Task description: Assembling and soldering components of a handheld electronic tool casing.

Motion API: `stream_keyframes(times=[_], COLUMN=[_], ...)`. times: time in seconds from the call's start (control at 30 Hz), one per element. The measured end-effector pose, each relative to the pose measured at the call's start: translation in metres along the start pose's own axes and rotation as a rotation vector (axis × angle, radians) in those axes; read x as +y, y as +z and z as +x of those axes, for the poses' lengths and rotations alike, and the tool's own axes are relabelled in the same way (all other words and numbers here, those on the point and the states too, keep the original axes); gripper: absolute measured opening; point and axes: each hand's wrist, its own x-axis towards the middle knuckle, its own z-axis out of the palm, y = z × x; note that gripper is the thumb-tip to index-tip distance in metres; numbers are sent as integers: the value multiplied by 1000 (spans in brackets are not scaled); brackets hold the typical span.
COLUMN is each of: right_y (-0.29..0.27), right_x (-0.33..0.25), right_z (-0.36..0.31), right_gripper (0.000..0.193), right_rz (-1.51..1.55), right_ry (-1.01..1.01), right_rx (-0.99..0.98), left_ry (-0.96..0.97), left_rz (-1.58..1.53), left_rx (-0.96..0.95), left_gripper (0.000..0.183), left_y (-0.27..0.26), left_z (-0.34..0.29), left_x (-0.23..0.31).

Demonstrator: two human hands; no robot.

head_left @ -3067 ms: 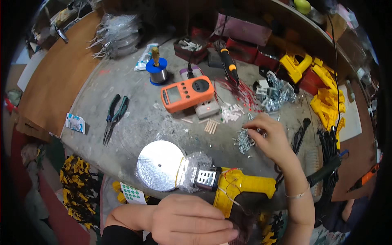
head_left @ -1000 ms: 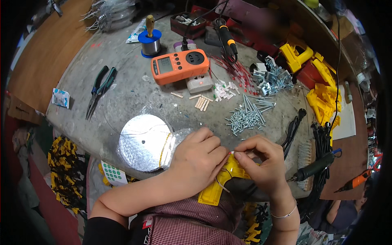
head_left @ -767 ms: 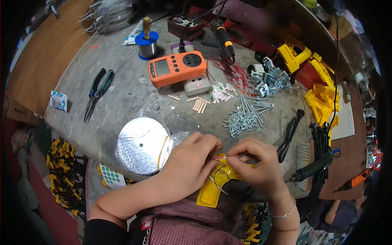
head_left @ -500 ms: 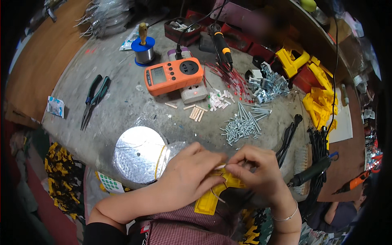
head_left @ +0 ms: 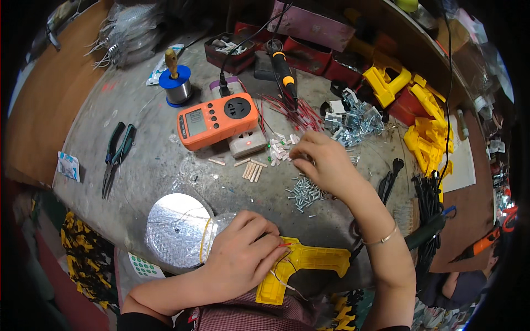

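At the bench's front edge lies a yellow plastic housing half, L-shaped with hollow ribs. My left hand is closed on its left part, fingertips at thin red, black and white wires that run across it. My right hand is stretched forward over the bench, empty as far as I see, its thumb and forefinger apart. Those fingertips are beside a heap of small white and green pieces. Just below the hand is a pile of silver screws, partly covered by it.
An orange socket meter sits mid-bench, with a blue solder spool behind and pliers to the left. Metal brackets and yellow housings lie right. A silver disc is near my left forearm.
My right hand has left the yellow housing and moved forward to the white and green pieces. My left hand still holds the housing, now more exposed. The view has shifted slightly.
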Motion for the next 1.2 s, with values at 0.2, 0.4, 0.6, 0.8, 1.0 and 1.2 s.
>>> stream_keyframes(times=[0.2, 0.4, 0.6, 0.8, 1.0, 1.2], right_y=[11, -25, -77, -47, -38, -28], right_x=[2, -42, -123, -169, -151, -126], right_z=[5, -27, -152, -182, -171, -181], right_gripper=[15, 9, 14, 25, 20, 6], right_rz=[-94, 128, 302, 257, 93, 510], right_ry=[-85, 70, 449, 337, 49, 520], right_rx=[21, 231, -44, 94, 302, 423], left_ry=[11, 50, 239, 321, 254, 274], left_rz=[38, 75, 24, -55, -32, 143], left_rx=[8, 47, 150, -58, -32, 192], left_gripper=[11, 37, 41, 51, 33, 18], left_y=[3, -2, -15, 8, 39, 53], left_z=[-4, 1, -20, -32, -26, -12], left_x=[6, 5, 17, 31, 44, 36])
